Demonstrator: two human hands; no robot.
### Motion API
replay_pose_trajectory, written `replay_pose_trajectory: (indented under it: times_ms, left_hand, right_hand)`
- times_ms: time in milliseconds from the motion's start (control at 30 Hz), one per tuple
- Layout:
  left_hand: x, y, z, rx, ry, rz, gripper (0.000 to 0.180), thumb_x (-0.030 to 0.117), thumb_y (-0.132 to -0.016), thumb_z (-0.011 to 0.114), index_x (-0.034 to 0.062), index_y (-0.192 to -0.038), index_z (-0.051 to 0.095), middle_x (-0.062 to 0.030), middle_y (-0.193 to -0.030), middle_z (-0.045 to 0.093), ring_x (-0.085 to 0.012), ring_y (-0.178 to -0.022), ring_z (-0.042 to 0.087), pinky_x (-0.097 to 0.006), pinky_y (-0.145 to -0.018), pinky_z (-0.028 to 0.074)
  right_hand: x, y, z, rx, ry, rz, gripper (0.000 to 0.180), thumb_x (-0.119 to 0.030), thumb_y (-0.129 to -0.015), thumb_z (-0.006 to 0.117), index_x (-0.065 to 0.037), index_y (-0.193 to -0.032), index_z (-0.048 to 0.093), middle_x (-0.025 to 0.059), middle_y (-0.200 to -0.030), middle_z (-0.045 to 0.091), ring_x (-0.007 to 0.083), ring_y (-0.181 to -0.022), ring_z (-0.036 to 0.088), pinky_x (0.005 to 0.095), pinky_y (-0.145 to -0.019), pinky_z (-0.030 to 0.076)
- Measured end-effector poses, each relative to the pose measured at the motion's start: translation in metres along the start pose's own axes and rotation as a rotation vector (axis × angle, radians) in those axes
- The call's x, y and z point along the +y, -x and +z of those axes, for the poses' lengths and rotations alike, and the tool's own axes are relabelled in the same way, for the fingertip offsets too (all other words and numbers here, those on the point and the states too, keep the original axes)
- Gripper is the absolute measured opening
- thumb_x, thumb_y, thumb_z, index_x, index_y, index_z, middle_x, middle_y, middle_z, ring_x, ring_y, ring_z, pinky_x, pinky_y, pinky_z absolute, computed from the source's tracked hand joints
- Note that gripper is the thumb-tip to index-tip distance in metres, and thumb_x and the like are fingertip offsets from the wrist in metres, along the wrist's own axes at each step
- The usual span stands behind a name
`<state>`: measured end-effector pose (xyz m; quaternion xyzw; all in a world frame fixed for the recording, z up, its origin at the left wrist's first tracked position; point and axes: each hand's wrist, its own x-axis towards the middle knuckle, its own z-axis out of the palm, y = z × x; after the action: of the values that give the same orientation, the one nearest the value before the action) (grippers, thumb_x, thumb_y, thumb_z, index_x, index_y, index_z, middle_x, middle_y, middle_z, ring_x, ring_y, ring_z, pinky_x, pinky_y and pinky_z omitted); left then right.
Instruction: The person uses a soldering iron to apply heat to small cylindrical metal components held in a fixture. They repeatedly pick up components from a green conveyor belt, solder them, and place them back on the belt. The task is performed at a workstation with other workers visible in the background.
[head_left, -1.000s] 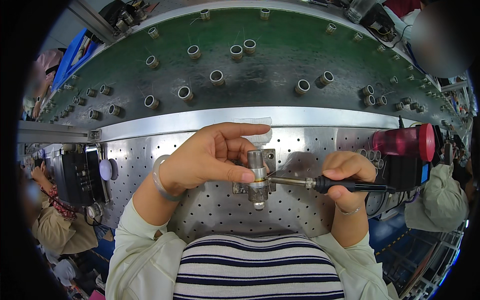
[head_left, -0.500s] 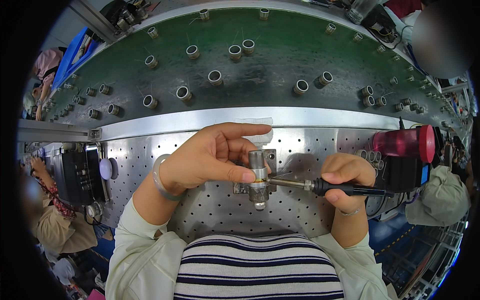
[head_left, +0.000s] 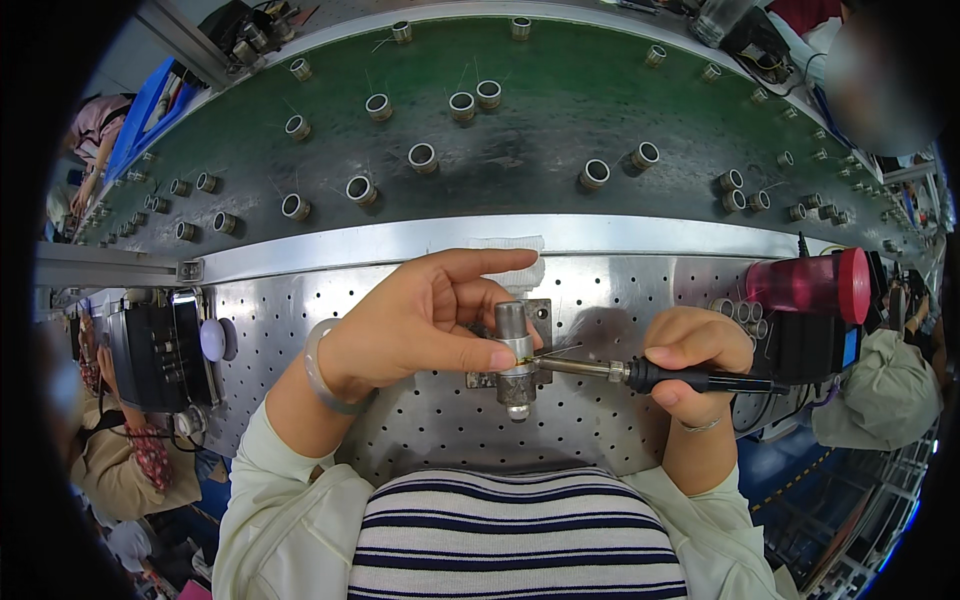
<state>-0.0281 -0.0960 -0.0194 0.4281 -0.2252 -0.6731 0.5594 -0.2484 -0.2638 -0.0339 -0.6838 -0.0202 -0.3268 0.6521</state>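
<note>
In my right hand (head_left: 700,360) is a soldering iron (head_left: 665,378) with a black handle, its fingers closed round the grip. The iron points left, and its tip meets the side of a metal cylinder assembly (head_left: 516,345) at a bright ring round its middle. My left hand (head_left: 425,325) pinches that ring with the thumb in front, while the index finger stretches out above. The other fingertips are partly hidden behind the cylinder. Beneath it a dark metal fixture block (head_left: 541,312) rests on the perforated metal plate (head_left: 410,420). A thin wire sticks out to the right near the iron's tip.
Beyond the plate's metal rail (head_left: 380,238) runs a green conveyor belt (head_left: 530,130) with several small metal cylinders (head_left: 423,157). On the right stand a pink transparent container (head_left: 810,287) and several metal rings (head_left: 742,311). A black device (head_left: 145,350) stands left, near a person's arm (head_left: 140,430).
The small cylinders on the belt have shifted slightly left. At the far left, the other person's arm has moved. My hands and the iron hold nearly the same place.
</note>
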Motion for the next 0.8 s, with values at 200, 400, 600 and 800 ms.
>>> replay_pose_trajectory:
  times_ms: [200, 400, 600, 800]
  left_hand:
    - [-0.001, -0.002, -0.001, -0.014, 0.006, -0.006, 0.079, -0.007, -0.072, 0.072, -0.0057, -0.141, 0.034, -0.0196, -0.102, 0.065, -0.0204, -0.095, 0.065, -0.028, -0.084, 0.053]
    - [-0.006, -0.001, -0.009, -0.084, 0.054, 0.041, 0.079, -0.004, -0.072, 0.073, -0.0020, -0.142, 0.036, -0.0189, -0.103, 0.066, -0.0188, -0.095, 0.064, -0.025, -0.080, 0.052]
    - [0.025, -0.006, -0.045, 0.226, -0.118, 0.376, 0.059, -0.004, -0.080, 0.068, 0.0011, -0.135, 0.047, -0.0120, -0.108, 0.064, -0.0157, -0.101, 0.060, -0.027, -0.087, 0.049]
    - [0.078, 0.048, -0.194, 1.353, -1.419, 0.709, 0.030, 0.008, -0.070, 0.076, 0.0046, -0.099, 0.069, -0.0120, -0.093, 0.064, -0.0242, -0.082, 0.063, -0.031, -0.075, 0.052]
  right_hand:
    - [-0.001, 0.001, -0.001, -0.017, 0.014, 0.021, 0.023, 0.001, -0.066, 0.078, 0.005, -0.085, 0.066, 0.0130, -0.071, 0.064, 0.0198, -0.059, 0.060, 0.0268, -0.054, 0.045]
    - [0.005, 0.003, 0.004, 0.169, -0.110, -0.040, 0.022, -0.008, -0.074, 0.078, 0.003, -0.083, 0.062, 0.0122, -0.074, 0.061, 0.0168, -0.056, 0.055, 0.0258, -0.049, 0.041]
    - [0.002, 0.005, 0.002, 0.283, -0.129, 0.050, 0.027, -0.016, -0.078, 0.076, 0.001, -0.084, 0.056, 0.0084, -0.069, 0.056, 0.0136, -0.052, 0.050, 0.0237, -0.047, 0.039]
    - [-0.004, 0.005, 0.008, 0.288, -0.071, 0.152, 0.034, -0.026, -0.077, 0.078, -0.003, -0.081, 0.053, 0.0048, -0.066, 0.051, 0.0136, -0.056, 0.046, 0.0248, -0.050, 0.036]
